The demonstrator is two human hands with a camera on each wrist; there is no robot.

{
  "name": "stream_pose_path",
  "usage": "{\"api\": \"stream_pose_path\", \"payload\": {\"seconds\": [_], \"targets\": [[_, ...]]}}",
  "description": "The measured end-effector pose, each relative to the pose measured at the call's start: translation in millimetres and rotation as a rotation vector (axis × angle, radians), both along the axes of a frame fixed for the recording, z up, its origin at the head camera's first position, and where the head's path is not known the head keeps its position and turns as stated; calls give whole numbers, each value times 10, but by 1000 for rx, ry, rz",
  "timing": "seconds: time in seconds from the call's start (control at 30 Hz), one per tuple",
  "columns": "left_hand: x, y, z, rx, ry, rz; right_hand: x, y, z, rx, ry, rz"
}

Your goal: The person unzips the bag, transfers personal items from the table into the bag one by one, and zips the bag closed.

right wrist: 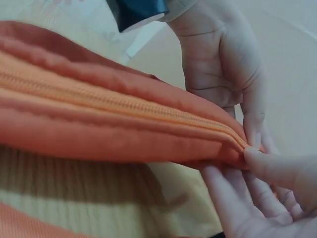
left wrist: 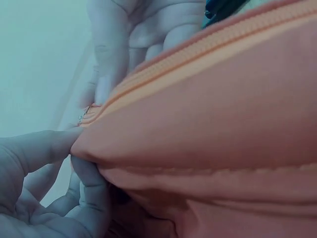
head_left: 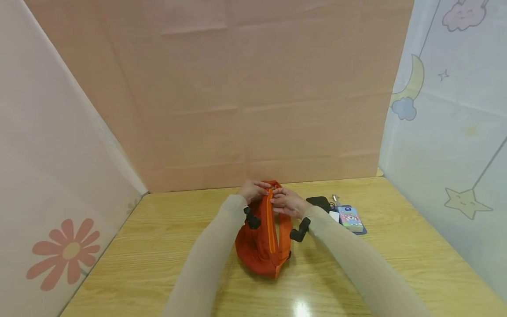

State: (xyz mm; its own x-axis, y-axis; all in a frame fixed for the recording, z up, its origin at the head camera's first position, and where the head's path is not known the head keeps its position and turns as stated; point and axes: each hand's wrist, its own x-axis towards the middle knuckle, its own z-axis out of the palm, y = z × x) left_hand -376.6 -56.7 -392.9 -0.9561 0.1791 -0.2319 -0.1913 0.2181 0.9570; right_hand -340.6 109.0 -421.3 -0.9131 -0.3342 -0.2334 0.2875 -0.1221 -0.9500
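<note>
An orange-red fabric pouch (head_left: 261, 246) with a lighter orange zipper (head_left: 271, 224) lies on the wooden table (head_left: 158, 246), its zipper line running away from me. Both hands meet at its far end. My left hand (head_left: 253, 190) pinches the fabric there between thumb (left wrist: 44, 148) and fingers. My right hand (head_left: 287, 201) pinches the same end from the other side, thumb (right wrist: 277, 166) at the zipper's tip. The zipper (right wrist: 99, 96) looks closed along the length that shows. A small metal piece (left wrist: 81, 118) sits at the zipper's end.
Right of the pouch lie a black flat object (head_left: 319, 202), a cartoon card holder (head_left: 350, 218) and a small metal key ring (head_left: 335, 198). A peach backdrop (head_left: 253, 97) closes the table's far edge; printed curtains hang on both sides.
</note>
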Motion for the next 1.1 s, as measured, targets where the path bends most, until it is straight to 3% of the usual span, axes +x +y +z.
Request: {"api": "stream_pose_path", "payload": {"seconds": [0.13, 0.33, 0.47, 0.83, 1.1], "targets": [[-3, -30, -30, 67, -14, 20, -20, 42, 78, 105, 54, 14], [36, -81, -4, 86, 10, 64, -103, 148, 264, 245, 287, -96], [61, -78, 9, 124, 4, 56, -184, 165, 280, 331, 398, -56], [73, -46, -9, 151, -13, 7, -269, 147, 186, 531, 328, 7], [88, -43, -11, 172, -24, 3, -257, 146, 76, 370, 342, 5]]}}
